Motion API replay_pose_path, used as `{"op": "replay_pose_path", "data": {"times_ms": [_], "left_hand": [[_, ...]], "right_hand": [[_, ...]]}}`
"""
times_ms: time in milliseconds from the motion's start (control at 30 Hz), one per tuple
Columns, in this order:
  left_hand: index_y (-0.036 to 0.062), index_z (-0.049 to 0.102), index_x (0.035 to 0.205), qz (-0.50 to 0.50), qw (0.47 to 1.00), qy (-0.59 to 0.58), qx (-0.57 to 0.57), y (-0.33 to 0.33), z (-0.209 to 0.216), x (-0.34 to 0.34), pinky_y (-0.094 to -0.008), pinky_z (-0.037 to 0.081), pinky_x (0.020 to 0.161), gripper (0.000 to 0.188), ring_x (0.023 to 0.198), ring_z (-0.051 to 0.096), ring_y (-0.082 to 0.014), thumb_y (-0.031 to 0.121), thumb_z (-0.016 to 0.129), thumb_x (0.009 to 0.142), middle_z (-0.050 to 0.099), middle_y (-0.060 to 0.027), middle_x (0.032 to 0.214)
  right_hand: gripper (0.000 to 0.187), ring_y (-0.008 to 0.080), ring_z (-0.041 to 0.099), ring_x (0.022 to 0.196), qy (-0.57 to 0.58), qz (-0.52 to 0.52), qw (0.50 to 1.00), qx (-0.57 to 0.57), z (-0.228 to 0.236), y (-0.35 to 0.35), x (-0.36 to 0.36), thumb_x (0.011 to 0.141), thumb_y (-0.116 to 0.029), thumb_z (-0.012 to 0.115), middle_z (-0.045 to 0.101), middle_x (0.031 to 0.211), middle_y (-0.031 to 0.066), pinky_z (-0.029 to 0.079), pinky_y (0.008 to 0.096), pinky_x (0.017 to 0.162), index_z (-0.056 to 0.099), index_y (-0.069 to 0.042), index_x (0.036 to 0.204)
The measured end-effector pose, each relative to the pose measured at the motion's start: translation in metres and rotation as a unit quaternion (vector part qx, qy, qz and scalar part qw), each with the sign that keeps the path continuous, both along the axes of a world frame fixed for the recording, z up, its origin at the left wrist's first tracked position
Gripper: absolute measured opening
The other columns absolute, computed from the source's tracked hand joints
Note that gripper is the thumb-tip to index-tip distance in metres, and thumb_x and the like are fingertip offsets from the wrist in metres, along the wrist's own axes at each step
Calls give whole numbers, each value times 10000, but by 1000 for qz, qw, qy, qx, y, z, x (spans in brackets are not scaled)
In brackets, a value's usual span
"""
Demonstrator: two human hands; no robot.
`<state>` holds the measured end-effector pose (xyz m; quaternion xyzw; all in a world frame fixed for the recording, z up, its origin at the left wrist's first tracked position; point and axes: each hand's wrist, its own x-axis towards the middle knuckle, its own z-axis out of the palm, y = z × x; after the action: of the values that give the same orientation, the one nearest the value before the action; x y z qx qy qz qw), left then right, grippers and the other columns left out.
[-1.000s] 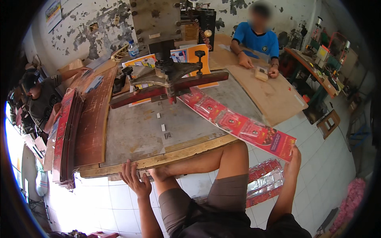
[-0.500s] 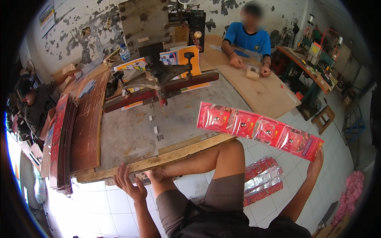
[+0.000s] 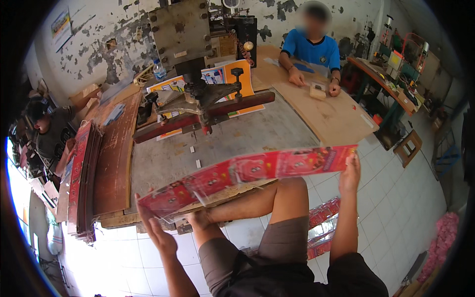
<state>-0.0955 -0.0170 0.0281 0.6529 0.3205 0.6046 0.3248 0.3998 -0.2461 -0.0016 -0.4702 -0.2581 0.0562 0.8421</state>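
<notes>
A long red printed plastic strip [image 3: 255, 167] with several clear-covered pockets stretches between my hands, sagging slightly and blurred by motion. My right hand [image 3: 350, 173] pinches its right end, above the floor to the right of my knee. At the opposite end, my left hand [image 3: 159, 236] has the strip's corner between thumb and fingers, the fingers fairly straight along the edge. The strip passes over the front edge of a worn grey press table [image 3: 237, 133]. Above that table stands a press head with a dark red crossbar [image 3: 225, 110].
Stacked red-edged boards [image 3: 81, 183] stand left of the table. More red strips [image 3: 324, 218] lie on the tiled floor by my leg. Across a brown board [image 3: 321, 111], a person in a blue shirt [image 3: 311, 52] sits; another person [image 3: 52, 131] is at far left.
My right hand has swung left and up, bringing the strip across the table's front edge. Its left end has come into my left hand, which was empty and spread before.
</notes>
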Motion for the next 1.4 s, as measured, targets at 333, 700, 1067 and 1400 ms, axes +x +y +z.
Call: {"op": "replay_pose_path", "data": {"times_ms": [333, 700, 1067, 1400], "left_hand": [[-31, 552, 1481, 112, 988, -76, -69, 109, -1, -65, -352, 451, 1115, 389, 1267, 590, -174, 172, 506, 1153, 639, -102, 1394], [-37, 590, 1386, 161, 982, -82, -59, 125, -46, -73, -325, 448, 1096, 322, 1233, 588, -164, 164, 522, 1143, 635, -89, 1335], [-18, 559, 1431, 133, 980, -119, -90, 125, -48, -76, -328, 431, 1117, 349, 1247, 575, -162, 178, 515, 1146, 617, -82, 1379], [19, 595, 1349, 100, 984, -111, -96, 120, -38, -76, -317, 451, 1030, 305, 1120, 584, -153, 192, 496, 1119, 638, -54, 1232]], "right_hand": [[433, 56, 549, 1075, -105, 101, 988, -55, 21, 133, -50, 1142, -403, 550, 641, 1170, -25, 444, 265, 994, 613, -32, 1356], [251, 54, 434, 871, -143, 135, 971, -136, 0, 142, -42, 1144, -331, 559, 497, 932, -70, 396, 240, 820, 575, -86, 1093], [228, 45, 456, 896, -147, 136, 966, -164, -2, 139, -41, 1130, -313, 587, 515, 949, -64, 394, 239, 842, 579, -86, 1120], [126, 37, 481, 914, -68, 203, 971, -107, 6, 140, -47, 1087, -196, 641, 539, 967, -72, 399, 242, 858, 583, -92, 1130]]}}
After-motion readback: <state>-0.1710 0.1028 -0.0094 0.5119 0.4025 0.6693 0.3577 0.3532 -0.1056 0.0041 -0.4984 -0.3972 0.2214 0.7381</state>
